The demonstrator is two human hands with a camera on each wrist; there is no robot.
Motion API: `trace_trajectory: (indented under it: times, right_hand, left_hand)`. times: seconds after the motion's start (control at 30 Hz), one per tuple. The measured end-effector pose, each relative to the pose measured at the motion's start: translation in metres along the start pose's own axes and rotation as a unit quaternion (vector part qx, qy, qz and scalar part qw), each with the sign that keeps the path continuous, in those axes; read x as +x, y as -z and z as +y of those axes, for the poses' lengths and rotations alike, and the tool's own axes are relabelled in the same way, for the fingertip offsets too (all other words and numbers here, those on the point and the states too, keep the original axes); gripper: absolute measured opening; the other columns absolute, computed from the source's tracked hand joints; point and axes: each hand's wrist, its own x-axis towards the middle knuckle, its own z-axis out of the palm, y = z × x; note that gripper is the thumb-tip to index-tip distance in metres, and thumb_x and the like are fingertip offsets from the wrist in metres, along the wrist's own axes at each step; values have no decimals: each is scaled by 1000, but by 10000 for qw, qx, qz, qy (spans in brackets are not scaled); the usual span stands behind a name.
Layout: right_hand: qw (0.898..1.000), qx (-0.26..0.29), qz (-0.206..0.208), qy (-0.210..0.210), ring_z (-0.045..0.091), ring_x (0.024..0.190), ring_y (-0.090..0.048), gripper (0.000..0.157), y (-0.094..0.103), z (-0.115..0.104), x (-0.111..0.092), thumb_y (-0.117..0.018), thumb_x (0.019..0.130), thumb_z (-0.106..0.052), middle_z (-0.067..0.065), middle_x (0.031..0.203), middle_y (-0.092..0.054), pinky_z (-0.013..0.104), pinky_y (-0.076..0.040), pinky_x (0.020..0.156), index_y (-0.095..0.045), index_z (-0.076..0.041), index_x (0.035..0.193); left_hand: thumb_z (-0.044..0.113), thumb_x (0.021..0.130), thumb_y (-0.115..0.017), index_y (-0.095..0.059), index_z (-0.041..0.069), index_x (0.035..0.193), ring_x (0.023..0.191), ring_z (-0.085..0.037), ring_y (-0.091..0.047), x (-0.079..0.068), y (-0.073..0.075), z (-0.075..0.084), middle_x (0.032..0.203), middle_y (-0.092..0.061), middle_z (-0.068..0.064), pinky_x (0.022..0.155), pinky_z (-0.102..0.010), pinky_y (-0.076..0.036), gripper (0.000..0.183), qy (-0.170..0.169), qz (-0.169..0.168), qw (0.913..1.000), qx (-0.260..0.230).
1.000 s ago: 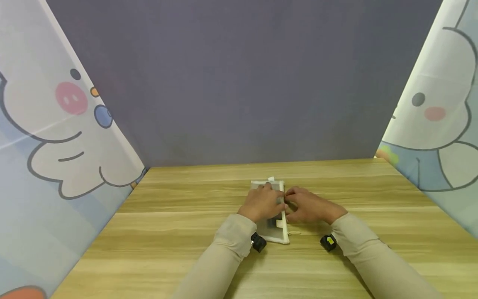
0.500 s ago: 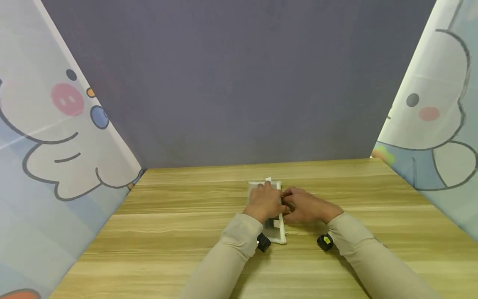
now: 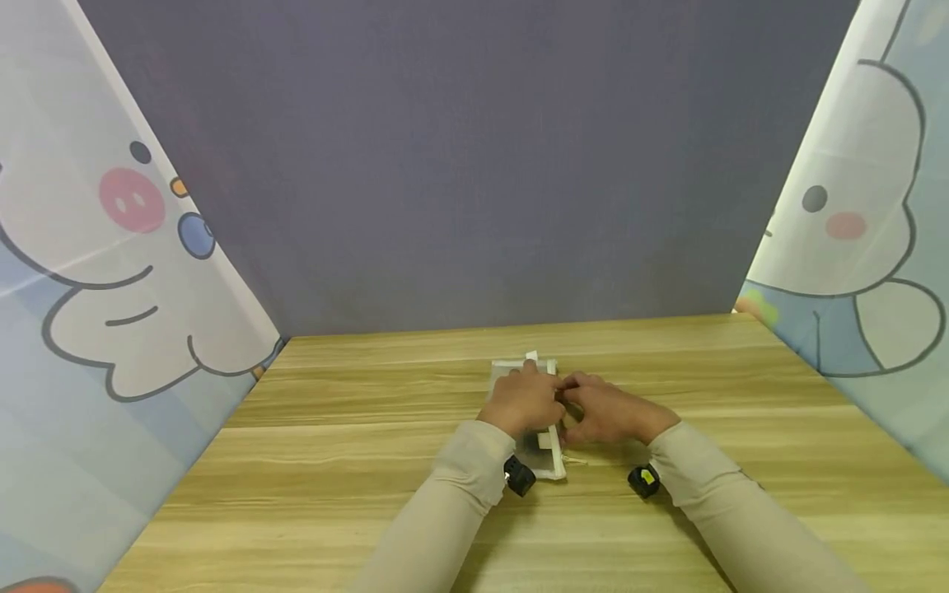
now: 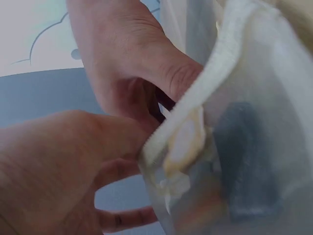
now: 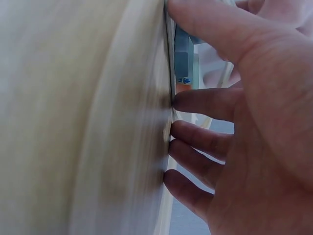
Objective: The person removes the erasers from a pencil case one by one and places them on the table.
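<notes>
Currently, the pouch (image 3: 547, 463) is lying on the table (image 3: 296, 461). Over it, the left hand (image 3: 522, 402) is resting; whether its grip is pinching, I cannot tell. Touching the pouch's right edge, the right hand (image 3: 610, 412) is holding its fingers apart. Inside, a dark object (image 4: 247, 161) is showing.

In the head view, the person's bare left grip (image 3: 522, 402) hides the middle of the flat, translucent pouch with white edging (image 3: 544, 461), and the lower edge cuts off both beige fabric sleeves (image 3: 741, 504). The left wrist view crops the pouch and blurs a dark, oblong object (image 4: 247, 161) inside. In the right wrist view, a small blue mark (image 5: 185, 81) is too tiny to read.
</notes>
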Motion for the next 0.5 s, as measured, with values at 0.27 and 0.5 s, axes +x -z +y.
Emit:
trace_trajectory:
  times: [0.27, 0.5]
  right_hand:
    - [9999, -24, -122, 42, 34, 123, -50, 68, 1, 3, 1, -79, 85, -41, 11, 135, -51, 53, -44, 100, -60, 0, 136]
    - [9998, -143, -111, 123, 35, 120, -51, 63, 2, 3, -1, -75, 89, -40, 13, 134, -52, 53, -45, 98, -61, 1, 135]
  left_hand:
    - [37, 100, -55, -61, 33, 140, 140, -43, -38, -5, -4, -13, 155, -40, -15, 102, -57, -43, 40, -76, 242, 9974, -677]
    - [41, 99, -62, -64, 25, 134, 134, -42, -44, -7, -3, -14, 149, -45, -19, 99, -54, -46, 39, -76, 449, 9948, -905]
